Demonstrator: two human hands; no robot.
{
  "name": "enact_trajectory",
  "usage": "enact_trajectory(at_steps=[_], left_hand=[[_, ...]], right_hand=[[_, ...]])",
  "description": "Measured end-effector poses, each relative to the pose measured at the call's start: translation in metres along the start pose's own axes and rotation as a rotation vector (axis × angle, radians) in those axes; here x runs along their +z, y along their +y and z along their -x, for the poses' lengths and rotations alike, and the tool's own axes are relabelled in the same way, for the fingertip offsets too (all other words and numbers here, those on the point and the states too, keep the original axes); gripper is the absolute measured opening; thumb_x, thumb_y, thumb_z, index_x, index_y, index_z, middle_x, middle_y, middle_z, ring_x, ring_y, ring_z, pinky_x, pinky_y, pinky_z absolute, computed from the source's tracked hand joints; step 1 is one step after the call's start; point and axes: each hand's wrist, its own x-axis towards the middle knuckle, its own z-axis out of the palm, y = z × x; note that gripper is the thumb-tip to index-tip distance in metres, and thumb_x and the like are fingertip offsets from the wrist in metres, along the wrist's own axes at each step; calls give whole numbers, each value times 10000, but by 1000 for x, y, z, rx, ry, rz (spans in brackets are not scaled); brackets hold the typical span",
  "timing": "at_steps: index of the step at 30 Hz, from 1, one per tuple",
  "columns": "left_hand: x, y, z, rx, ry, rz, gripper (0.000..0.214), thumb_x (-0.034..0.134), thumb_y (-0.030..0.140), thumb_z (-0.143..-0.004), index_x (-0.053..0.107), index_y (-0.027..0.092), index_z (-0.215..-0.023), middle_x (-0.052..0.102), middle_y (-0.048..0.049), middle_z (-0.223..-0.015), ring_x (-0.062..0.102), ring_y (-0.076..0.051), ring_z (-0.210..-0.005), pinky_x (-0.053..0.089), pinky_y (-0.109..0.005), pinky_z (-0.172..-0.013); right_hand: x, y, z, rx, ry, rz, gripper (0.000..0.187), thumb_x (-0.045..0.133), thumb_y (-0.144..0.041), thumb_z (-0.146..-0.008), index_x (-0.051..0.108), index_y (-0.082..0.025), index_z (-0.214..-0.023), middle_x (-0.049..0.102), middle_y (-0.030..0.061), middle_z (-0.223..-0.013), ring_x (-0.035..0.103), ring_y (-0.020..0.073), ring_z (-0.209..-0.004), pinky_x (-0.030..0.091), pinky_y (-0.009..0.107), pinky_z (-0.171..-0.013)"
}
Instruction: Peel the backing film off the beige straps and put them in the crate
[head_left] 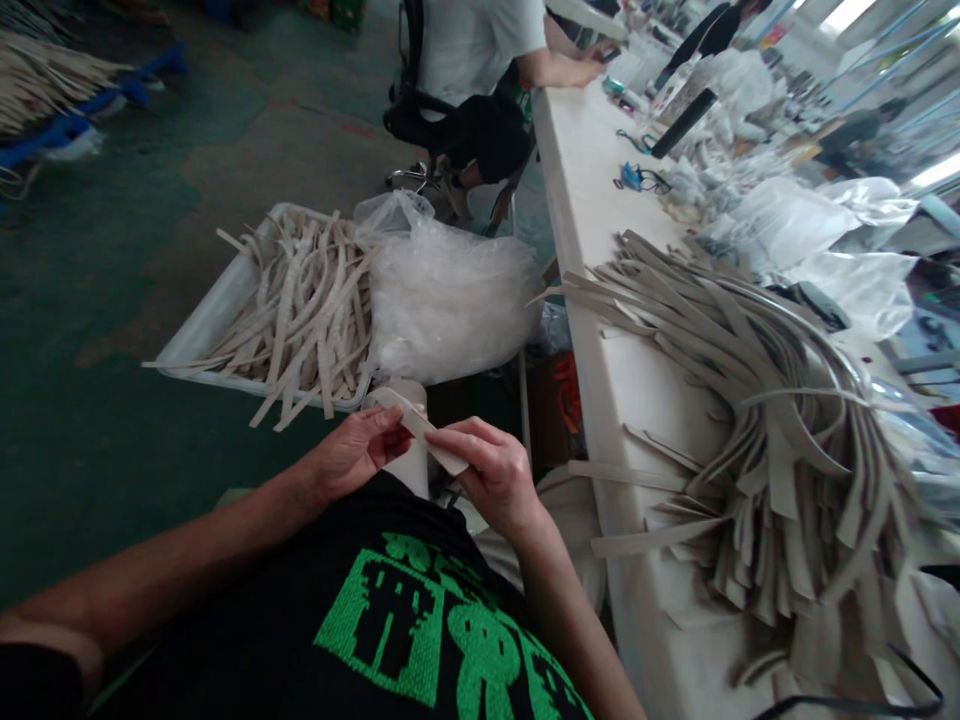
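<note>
A short beige strip [411, 420] is held between both my hands above my lap. My left hand [352, 450] pinches its near-left end with closed fingers. My right hand [491, 470] grips its right end, fingers curled round it. Just behind the strip stands a white cylinder-like object [409, 465], partly hidden. To the left of my hands sits a white tray [196, 325] heaped with similar beige strips [307, 315].
A clear plastic bag [442, 290] lies beside the tray. A large fan of beige strips [765, 400] covers the white table [630, 380] on my right. A seated person in a white shirt [480, 40] works at the table's far end. Green floor spreads to the left.
</note>
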Motion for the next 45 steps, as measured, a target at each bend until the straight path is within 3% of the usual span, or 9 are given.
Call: enact_trajectory(at_steps=[5, 9, 13, 16, 20, 24, 33, 40, 45], left_hand=[[5, -5, 9, -33, -136, -32, 112, 835, 244, -831, 781, 152, -864, 766, -42, -869, 703, -156, -800, 578, -245, -756], [3, -11, 4, -203, -190, 104, 188, 704, 287, -932, 769, 110, -932, 785, -116, -952, 744, -229, -915, 606, -320, -819], [-22, 0, -24, -273, 162, 256, 396, 460, 355, -1062, 705, 48, -1115, 771, -170, -904, 760, -226, -787, 625, -306, -714], [-56, 31, -47, -19, 532, 383, 420, 350, 314, -1091, 638, 48, -1241, 741, -131, -795, 727, -190, -645, 606, -254, -578], [-83, 86, -51, 263, 682, 443, 434, 274, 274, -1100, 627, 72, -1250, 689, -67, -710, 668, -144, -544, 577, -211, -506], [-68, 105, -35, 388, 536, 236, 253, 443, 195, -1045, 688, 138, -1078, 711, -47, -735, 620, -117, -497, 509, -185, -447], [-38, 44, -12, 69, -283, -778, 417, 711, 528, -891, 767, 123, -809, 711, -105, -681, 630, -170, -601, 506, -247, -586], [-19, 30, -11, 49, -337, -882, 359, 760, 543, -831, 767, 184, -813, 733, -84, -757, 658, -238, -744, 534, -310, -709], [24, 38, -21, 293, -262, -725, 386, 853, 434, -736, 786, 191, -1029, 754, -68, -909, 659, -296, -977, 518, -315, -853]], right_hand=[[10, 14, -9, -90, 12, 157, 222, 579, -191, -1011, 769, -265, -1100, 735, 82, -1236, 675, 220, -1106, 541, 378, -947], [9, 10, -14, -56, 25, -10, 212, 564, -185, -1026, 755, -238, -1101, 790, 58, -990, 726, 188, -910, 550, 341, -874], [-16, -9, -6, 76, 58, -245, 161, 603, -217, -1023, 762, -238, -1023, 783, 42, -913, 712, 165, -783, 539, 287, -720], [-41, -20, 7, 132, 12, -435, 155, 614, -232, -1022, 769, -235, -1009, 780, 45, -891, 705, 167, -764, 538, 283, -693], [-49, -20, 19, 240, -78, -591, 167, 644, -292, -1012, 790, -226, -964, 770, 48, -839, 694, 160, -742, 529, 264, -674], [-25, -10, 10, 399, -138, -742, 252, 636, -393, -1014, 808, -214, -970, 769, 50, -841, 670, 142, -706, 513, 243, -652], [1, 41, -37, 502, 187, -838, 410, 772, -628, -829, 826, -240, -951, 614, 55, -1482, 535, 299, -1376, 410, 414, -1148], [-8, 35, -50, 443, 308, -779, 437, 774, -634, -810, 833, -224, -949, 797, 53, -1122, 682, 270, -1159, 454, 424, -1115], [8, 21, -53, 555, 247, -713, 521, 743, -687, -795, 843, -201, -955, 772, 37, -832, 629, 159, -667, 534, 283, -644]])
